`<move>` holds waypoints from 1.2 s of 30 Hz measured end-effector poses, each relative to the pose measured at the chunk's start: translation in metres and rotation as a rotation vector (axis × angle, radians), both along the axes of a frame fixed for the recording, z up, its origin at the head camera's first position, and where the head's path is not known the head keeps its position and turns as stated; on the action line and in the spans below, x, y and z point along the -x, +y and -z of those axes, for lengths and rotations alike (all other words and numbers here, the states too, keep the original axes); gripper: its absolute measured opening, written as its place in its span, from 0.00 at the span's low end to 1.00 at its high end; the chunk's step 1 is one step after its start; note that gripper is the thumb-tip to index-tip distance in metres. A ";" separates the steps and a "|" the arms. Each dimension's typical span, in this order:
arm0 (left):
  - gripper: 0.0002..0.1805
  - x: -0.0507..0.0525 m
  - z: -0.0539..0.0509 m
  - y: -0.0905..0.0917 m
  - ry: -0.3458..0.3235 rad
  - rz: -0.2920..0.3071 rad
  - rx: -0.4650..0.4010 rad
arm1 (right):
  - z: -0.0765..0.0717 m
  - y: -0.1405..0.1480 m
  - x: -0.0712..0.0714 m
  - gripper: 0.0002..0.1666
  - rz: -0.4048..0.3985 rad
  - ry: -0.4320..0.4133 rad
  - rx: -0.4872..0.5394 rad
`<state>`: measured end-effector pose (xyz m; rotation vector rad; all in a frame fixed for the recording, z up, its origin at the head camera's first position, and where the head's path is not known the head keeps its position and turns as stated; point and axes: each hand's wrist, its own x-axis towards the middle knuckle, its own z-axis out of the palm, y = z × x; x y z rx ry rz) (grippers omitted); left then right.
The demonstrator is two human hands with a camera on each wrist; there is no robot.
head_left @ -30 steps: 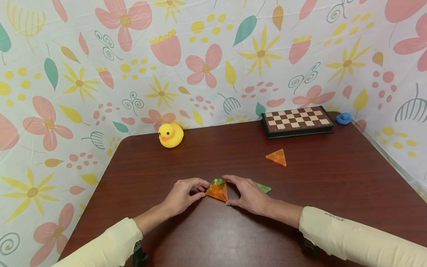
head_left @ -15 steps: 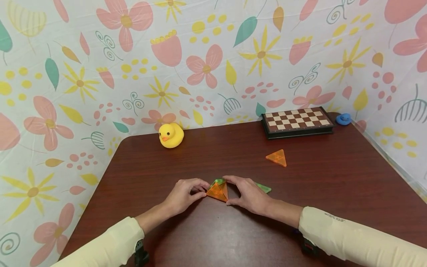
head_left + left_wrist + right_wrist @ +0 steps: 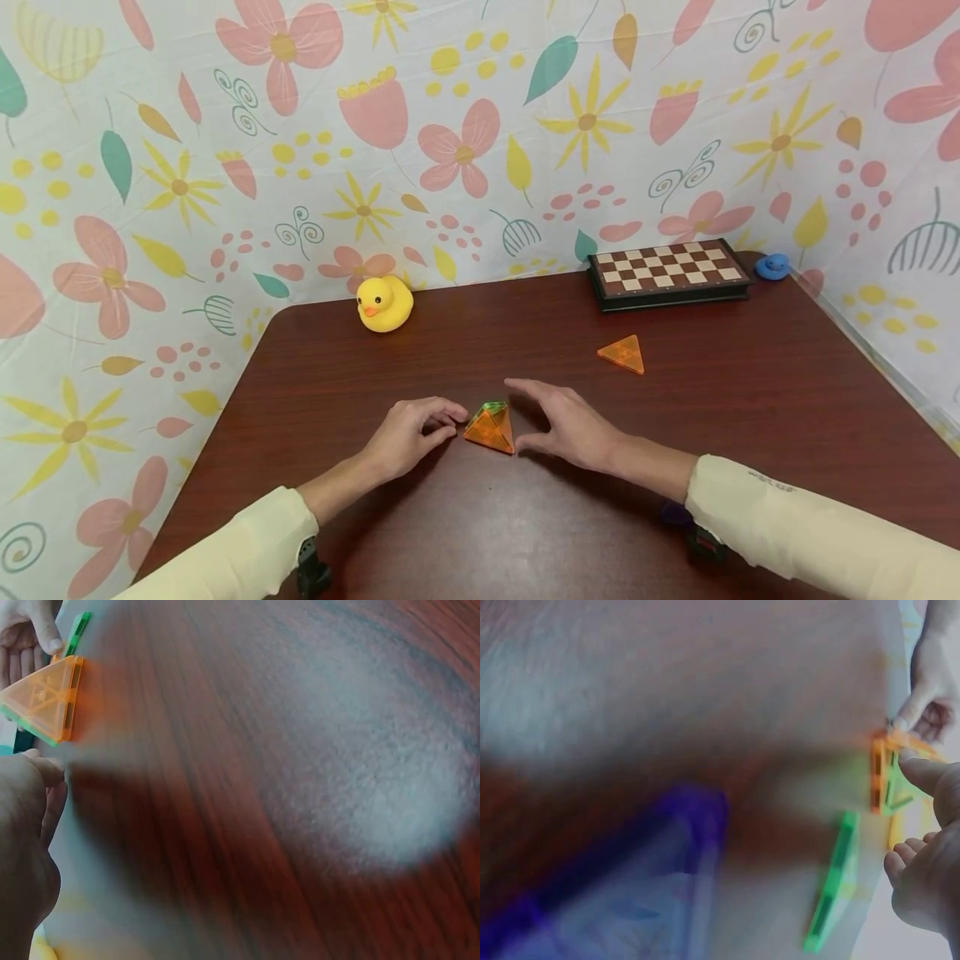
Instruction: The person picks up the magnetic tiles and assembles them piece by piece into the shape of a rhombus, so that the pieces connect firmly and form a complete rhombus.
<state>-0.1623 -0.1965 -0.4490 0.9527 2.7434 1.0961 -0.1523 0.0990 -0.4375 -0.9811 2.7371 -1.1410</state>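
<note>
A small pyramid of translucent orange and green triangular tiles (image 3: 490, 429) stands on the table between the two hands. My left hand (image 3: 411, 435) is just left of it, fingers loosely bent, with a small gap to the tiles. On the other side my right hand (image 3: 573, 427) is spread, thumb and fingers apart, holding nothing. The left wrist view shows the orange face of the pyramid (image 3: 45, 697) beyond the left hand (image 3: 26, 825). In the right wrist view, a green tile (image 3: 832, 885) lies beside the right hand (image 3: 934, 855); the head view hides it behind that hand.
An orange triangle tile (image 3: 624, 354) lies farther back. Behind are a yellow duck (image 3: 384, 304), a checkered board box (image 3: 670, 273) and a blue duck (image 3: 772, 267). A purple-edged piece (image 3: 677, 514) is near the right sleeve, larger in the right wrist view (image 3: 697, 817).
Both hands have let go of the pyramid. The right hand has moved slightly right and opened wider; the left has drawn back a little to the left. The pyramid stays standing.
</note>
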 end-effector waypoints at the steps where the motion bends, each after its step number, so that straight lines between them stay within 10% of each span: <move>1: 0.16 0.000 -0.001 -0.001 0.010 -0.008 0.001 | -0.002 0.003 0.001 0.51 0.005 0.000 0.008; 15: 0.19 0.010 -0.030 0.007 0.143 -0.130 -0.116 | -0.027 0.065 0.021 0.53 0.168 0.031 -0.063; 28: 0.32 0.004 -0.075 0.062 0.041 -0.134 -0.335 | -0.023 0.117 0.044 0.50 0.314 -0.041 -0.110; 36: 0.36 -0.013 -0.072 0.103 -0.047 -0.062 -0.423 | -0.011 0.134 0.061 0.50 0.383 -0.101 -0.133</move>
